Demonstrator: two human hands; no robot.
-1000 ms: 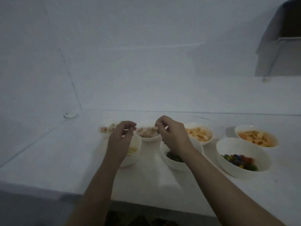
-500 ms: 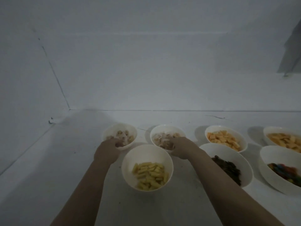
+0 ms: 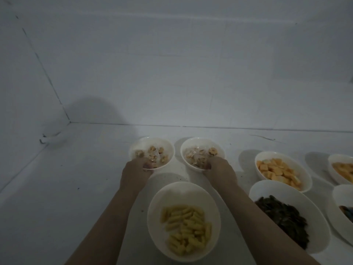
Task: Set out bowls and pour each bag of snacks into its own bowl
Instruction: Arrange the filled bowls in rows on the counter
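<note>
White counter (image 3: pixel 76 188): left hand (image 3: pixel 134 171) and right hand (image 3: pixel 219 170) each grip a back bowl's rim.

Seven round white ceramic bowls (image 3: pixel 183 220) of snacks sit on the counter; two bare hands (image 3: pixel 135 174) reach among them.
</note>
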